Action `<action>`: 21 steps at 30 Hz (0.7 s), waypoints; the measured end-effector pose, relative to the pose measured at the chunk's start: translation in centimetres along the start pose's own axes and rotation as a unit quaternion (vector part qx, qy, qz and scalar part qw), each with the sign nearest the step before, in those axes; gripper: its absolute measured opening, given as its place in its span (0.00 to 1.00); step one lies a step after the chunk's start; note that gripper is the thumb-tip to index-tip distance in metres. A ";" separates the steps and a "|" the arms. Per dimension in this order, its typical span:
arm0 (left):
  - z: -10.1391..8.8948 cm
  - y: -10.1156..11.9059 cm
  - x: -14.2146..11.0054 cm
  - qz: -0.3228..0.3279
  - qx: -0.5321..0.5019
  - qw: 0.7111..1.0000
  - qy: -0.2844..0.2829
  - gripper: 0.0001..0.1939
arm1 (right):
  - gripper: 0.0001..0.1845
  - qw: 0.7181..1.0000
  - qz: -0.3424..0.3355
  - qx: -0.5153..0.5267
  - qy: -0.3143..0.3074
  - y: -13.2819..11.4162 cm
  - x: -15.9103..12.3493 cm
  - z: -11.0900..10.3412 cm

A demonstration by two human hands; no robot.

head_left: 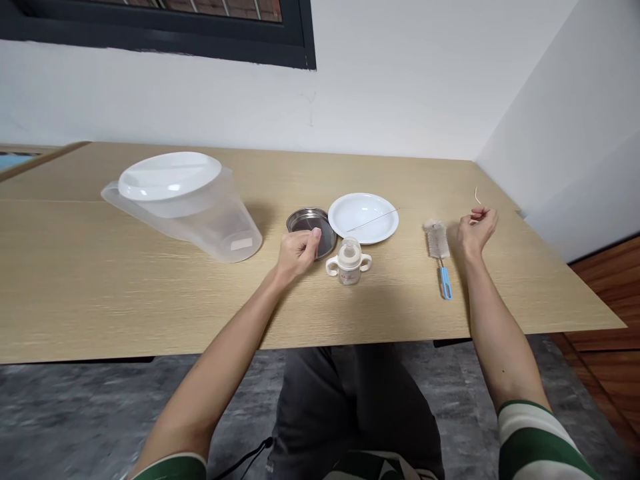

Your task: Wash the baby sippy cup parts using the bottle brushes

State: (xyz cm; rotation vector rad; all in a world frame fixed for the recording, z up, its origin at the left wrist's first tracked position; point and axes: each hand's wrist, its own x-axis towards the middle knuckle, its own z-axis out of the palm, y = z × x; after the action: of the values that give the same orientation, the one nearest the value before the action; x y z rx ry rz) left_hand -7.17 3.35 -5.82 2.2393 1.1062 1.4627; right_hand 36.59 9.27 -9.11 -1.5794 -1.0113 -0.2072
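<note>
My left hand (299,255) is curled shut with its fingertips over a round steel dish (306,223), and nothing shows in its grip. Beyond the dish lies a white plate (363,227) with a thin straight wire (373,220) across it. A two-handled baby bottle (349,264) stands just in front of the plate. My right hand (477,233) pinches what seems a thin pale strand (477,195), close to a bottle brush (437,240) with a blue handle. Far left, a clear plastic jug (220,230) with a white lid (169,177) lies on its side.
All this rests on a light wooden table (125,313) set against a white wall (350,87), with a dark window frame (150,33) above. A wooden cabinet (605,333) stands beyond the right edge. My dark-trousered legs (355,407) lie below the near edge.
</note>
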 end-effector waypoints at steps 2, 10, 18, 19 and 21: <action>0.0 -0.1 0.0 -0.002 -0.001 1.000 -0.005 0.32 | 0.13 1.000 0.010 0.003 -0.001 -0.2 -0.1 -0.1; 0.0 -0.1 0.0 0.004 0.004 1.000 -0.003 0.32 | 0.14 1.000 0.030 0.001 -0.008 -0.2 -0.2 0.0; 0.3 -0.1 -0.1 0.041 -0.009 0.999 0.003 0.30 | 0.13 1.000 0.018 -0.010 0.000 0.9 -0.1 0.0; 0.4 -0.2 -0.1 0.048 -0.013 0.999 0.003 0.30 | 0.12 1.000 0.020 0.000 -0.003 0.9 -0.1 -0.1; 0.4 -0.3 -0.2 0.060 -0.022 0.998 0.003 0.30 | 0.10 0.999 0.022 0.019 -0.027 1.1 -0.1 -0.2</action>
State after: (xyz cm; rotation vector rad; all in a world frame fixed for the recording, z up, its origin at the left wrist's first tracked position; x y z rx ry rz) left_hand -6.97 3.52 -6.29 2.3083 0.9475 1.5250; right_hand 37.32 9.13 -9.92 -1.5778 -1.0158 -0.1144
